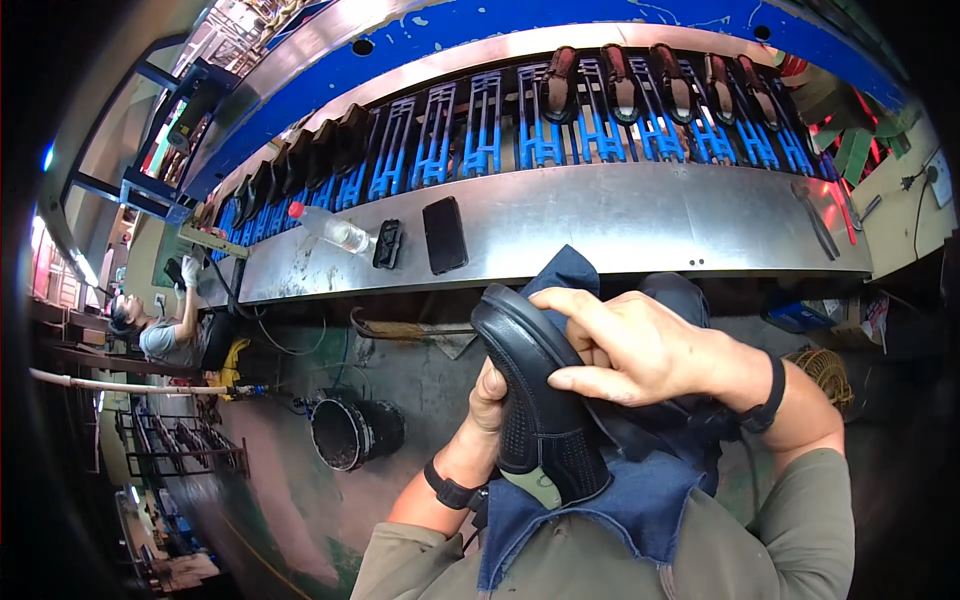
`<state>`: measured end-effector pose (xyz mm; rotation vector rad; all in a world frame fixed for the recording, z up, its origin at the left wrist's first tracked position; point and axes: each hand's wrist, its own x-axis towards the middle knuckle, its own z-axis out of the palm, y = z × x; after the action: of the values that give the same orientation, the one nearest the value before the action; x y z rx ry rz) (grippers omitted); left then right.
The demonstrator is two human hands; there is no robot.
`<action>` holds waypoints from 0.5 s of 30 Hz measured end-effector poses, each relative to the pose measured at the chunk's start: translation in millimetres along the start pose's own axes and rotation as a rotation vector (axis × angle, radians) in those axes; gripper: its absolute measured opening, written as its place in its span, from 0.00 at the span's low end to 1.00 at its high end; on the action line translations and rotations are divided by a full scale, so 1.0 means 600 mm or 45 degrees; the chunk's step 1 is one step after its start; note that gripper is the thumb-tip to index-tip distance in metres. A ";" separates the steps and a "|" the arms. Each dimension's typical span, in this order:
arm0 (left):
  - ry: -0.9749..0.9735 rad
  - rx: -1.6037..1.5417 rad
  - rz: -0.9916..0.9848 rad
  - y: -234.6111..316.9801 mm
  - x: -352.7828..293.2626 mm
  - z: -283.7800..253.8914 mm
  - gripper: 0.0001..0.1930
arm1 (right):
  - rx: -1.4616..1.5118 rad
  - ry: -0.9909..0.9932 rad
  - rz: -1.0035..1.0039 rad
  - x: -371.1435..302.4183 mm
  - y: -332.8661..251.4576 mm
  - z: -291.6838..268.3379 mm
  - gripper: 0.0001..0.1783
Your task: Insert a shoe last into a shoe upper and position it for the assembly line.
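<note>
A black leather shoe [537,405] is upright over my lap, toe end up and away from me, with a green patch at its heel. My left hand [488,396] grips its left side; most of those fingers are hidden behind the shoe. My right hand [640,345] is bent around the sole edge near the toe, with the index finger and thumb against the sole side. A dark blue apron [640,500] covers my lap beneath the shoe.
Across the metal ledge [590,225] lie a red-capped clear bottle [335,231], a small black case [388,244], a phone [445,235] and a metal tool [815,222]. Behind it, blue racks [435,140] carry several shoes [620,85]. A blackened bucket [345,432] stands left; beyond is a co-worker [170,335].
</note>
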<state>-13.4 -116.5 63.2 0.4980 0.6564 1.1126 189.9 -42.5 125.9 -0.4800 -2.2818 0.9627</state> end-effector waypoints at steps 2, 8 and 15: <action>-0.075 0.052 -0.039 0.002 0.005 -0.007 0.52 | 0.006 -0.022 0.004 -0.001 -0.006 -0.009 0.38; -0.288 0.265 -0.085 0.020 0.014 -0.002 0.67 | -0.031 0.045 0.063 -0.010 -0.021 -0.027 0.32; 0.013 1.227 0.555 0.056 0.017 0.056 0.47 | -0.363 -0.137 0.300 -0.003 -0.039 -0.028 0.29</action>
<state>-8.6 -95.8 107.2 1.5143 1.1197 1.1491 200.3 -50.4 151.4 -0.8528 -2.5149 0.7894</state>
